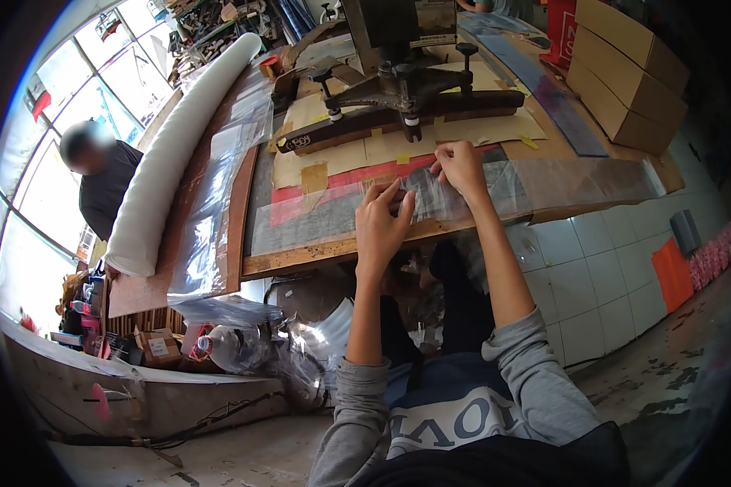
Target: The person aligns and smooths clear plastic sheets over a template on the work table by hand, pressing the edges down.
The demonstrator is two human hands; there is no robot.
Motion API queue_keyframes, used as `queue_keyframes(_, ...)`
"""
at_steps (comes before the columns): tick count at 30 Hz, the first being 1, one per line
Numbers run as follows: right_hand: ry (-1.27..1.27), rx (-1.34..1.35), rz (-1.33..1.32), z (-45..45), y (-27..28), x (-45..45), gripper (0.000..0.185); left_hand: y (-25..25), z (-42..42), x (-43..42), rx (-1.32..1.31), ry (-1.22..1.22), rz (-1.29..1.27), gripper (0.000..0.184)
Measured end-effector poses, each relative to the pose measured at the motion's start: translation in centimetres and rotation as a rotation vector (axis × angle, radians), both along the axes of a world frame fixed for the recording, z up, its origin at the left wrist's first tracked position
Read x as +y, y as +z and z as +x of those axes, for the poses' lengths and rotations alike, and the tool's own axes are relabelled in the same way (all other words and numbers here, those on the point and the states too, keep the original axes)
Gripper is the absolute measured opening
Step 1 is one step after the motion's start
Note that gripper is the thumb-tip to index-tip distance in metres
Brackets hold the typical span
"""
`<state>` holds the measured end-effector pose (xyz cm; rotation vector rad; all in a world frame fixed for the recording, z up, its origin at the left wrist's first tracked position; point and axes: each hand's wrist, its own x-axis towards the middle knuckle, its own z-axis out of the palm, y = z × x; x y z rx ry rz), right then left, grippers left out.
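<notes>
My left hand (383,221) is over the front edge of the workbench, its fingers loosely bent and the thumb apart from them. Farther up and to the right, my right hand (461,170) is closed in a pinch at the creased clear plastic sheet (443,197); the exact grip is partly hidden. Beneath the film lie a red strip (345,180) and a grey surface. Just beyond my hands, a dark metal press bar (357,123) with screw clamps stands over a tan board (300,166) bearing yellow tape pieces.
A long white roll (175,162) lies along the left side, beside folded clear film (219,195). Cardboard boxes (625,77) are stacked at the back right near a bluish plastic strip (552,105). Another person (105,178) is at far left. A large clear bottle (231,347) sits below the bench.
</notes>
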<state>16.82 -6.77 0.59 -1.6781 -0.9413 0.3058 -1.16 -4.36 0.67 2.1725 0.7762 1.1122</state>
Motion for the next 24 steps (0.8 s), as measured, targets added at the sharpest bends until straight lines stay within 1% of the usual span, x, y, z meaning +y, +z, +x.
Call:
queue_keyframes(9,0.013,-0.027,0.012,0.0,-0.1,-0.1,0.022,-0.4,0.3,-0.4,-0.05,0.008,0.014,0.033)
queue_keyframes(15,0.002,-0.036,0.023,0.0,-0.3,0.0,0.022,-0.8,0.6,-0.7,0.035,0.087,0.105,0.033)
queue_keyframes(18,0.018,-0.031,0.017,0.2,-0.4,0.0,0.021,-0.8,0.8,-1.0,0.018,0.136,0.144,0.03)
queue_keyframes(21,0.016,-0.044,-0.004,0.1,-0.3,0.0,0.02,-0.6,0.6,-1.0,0.074,0.111,0.121,0.032)
queue_keyframes(24,0.008,-0.032,0.0,-0.1,0.0,-0.2,0.02,-0.7,0.7,-1.0,0.07,0.12,0.143,0.031)
